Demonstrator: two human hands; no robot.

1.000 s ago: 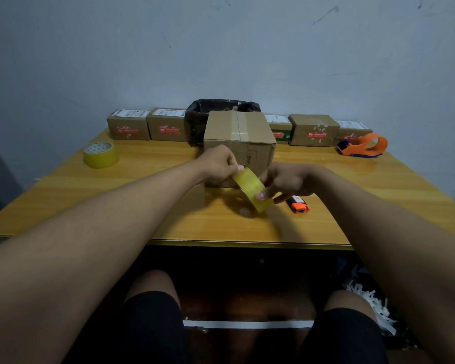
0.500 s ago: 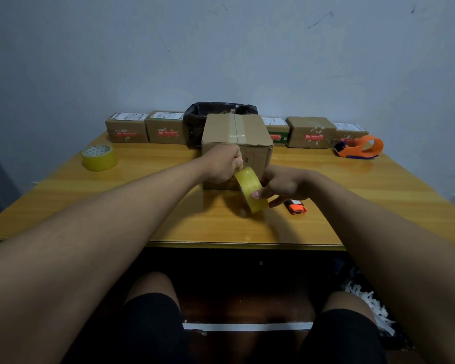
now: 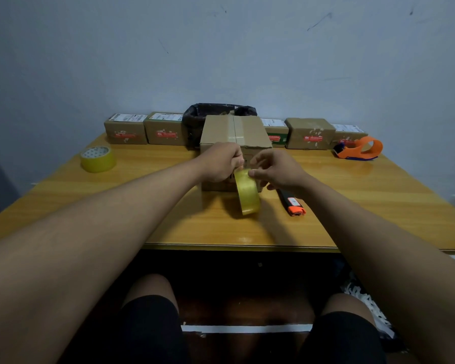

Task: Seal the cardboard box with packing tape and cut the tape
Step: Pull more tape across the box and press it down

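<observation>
The wooden bench [image 3: 365, 195] carries the cardboard box [image 3: 235, 132] at mid-depth, centred between its left and right edges; the box's taped top seam runs from near edge to far edge. Against the box's near face, the tape roll [image 3: 246, 191] stands on edge, its round faces turned left and right. The left hand [image 3: 221, 161] has a clenched grip at the roll's top; the right hand [image 3: 276, 170] pinches its upper rim. A box cutter [image 3: 292, 202] lies just right, pointing toward the near edge
</observation>
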